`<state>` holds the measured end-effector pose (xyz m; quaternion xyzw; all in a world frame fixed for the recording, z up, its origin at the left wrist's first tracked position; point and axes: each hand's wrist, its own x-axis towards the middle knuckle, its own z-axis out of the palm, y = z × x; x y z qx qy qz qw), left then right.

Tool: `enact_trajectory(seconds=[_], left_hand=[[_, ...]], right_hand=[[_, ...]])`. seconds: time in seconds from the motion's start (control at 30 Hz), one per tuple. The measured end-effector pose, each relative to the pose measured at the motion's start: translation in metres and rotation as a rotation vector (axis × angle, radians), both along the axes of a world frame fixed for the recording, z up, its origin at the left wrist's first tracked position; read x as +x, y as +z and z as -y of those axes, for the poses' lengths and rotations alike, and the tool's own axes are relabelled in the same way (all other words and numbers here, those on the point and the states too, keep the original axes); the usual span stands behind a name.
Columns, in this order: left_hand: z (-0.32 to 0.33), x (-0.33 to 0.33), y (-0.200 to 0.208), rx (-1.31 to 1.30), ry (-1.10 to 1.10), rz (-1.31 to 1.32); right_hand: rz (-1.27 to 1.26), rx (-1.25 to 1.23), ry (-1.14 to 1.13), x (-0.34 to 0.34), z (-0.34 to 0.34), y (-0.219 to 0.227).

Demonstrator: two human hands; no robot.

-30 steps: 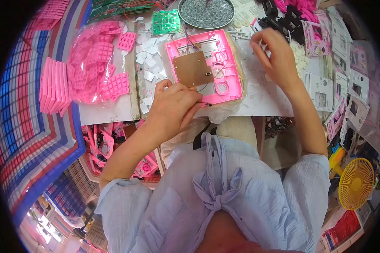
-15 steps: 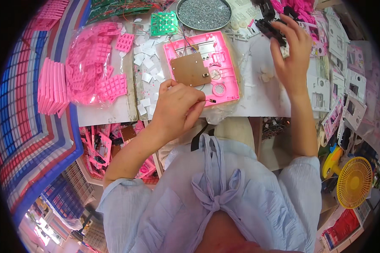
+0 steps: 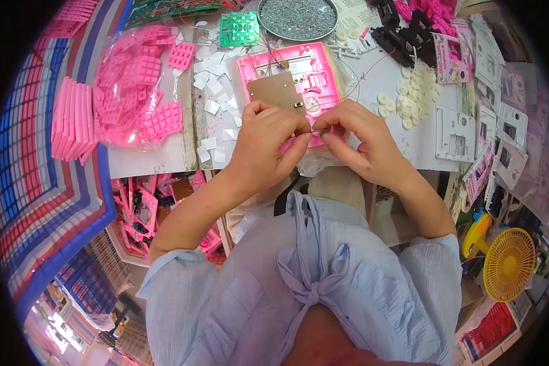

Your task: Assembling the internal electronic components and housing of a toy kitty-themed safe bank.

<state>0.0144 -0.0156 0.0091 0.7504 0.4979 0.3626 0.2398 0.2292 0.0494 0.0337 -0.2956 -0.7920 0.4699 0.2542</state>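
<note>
Head view, from the left: a row of thin pink panels (image 3: 73, 122) stands against a striped cloth (image 3: 73, 207), and beside it a clear bag (image 3: 128, 97) is full of pink keypad pieces. Next come scattered white paper squares (image 3: 213, 86) and, at the back of the desk (image 3: 424, 154), a green circuit board (image 3: 238, 30). The left hand (image 3: 263, 140) reaches over the near edge of an open pink housing (image 3: 329, 85), thumb and forefinger pinched together. A brown board (image 3: 274, 91) lies over the housing's left part, with wires running up behind it; a round dish (image 3: 299, 39) of small grey metal bits sits beyond.

The right hand (image 3: 366, 143) meets the left at the fingertips, also in a pinch; both seem closed on one small dark piece, though it is mostly hidden. Farther right are a thin red wire (image 3: 372, 68), black parts (image 3: 402, 39), cream discs (image 3: 418, 94) and a white frame (image 3: 455, 133).

As far as shows, the work looks partway along: wires and inner parts are in place, while the piece in the fingers is not visibly seated and the housing remains uncovered.
</note>
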Motion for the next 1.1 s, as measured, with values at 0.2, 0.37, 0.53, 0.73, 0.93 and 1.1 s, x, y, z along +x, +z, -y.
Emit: enact_trajectory(seconds=[0.2,0.37,0.53,0.73,0.93,1.1], left_hand=[[0.004,0.013,0.007,0.191,0.087,-0.085],[0.022,0.012,-0.005,0.14,-0.037,-0.216],[0.02,0.007,-0.017,0.086,-0.059,-0.19],[0.018,0.007,-0.016,0.084,-0.065,-0.212],[0.018,0.004,-0.02,0.08,-0.126,-0.259],[0.016,0.007,-0.013,0.151,-0.19,-0.389]], right_hand=[[0.171,0.235,0.071,0.02,-0.008,0.0],[0.284,0.484,0.163,0.02,0.0,-0.003],[0.443,0.605,0.226,0.013,0.002,0.006],[0.515,0.656,0.385,0.004,-0.001,0.008],[0.247,0.466,0.183,0.026,-0.013,-0.014],[0.19,0.59,0.063,0.033,-0.002,-0.03]])
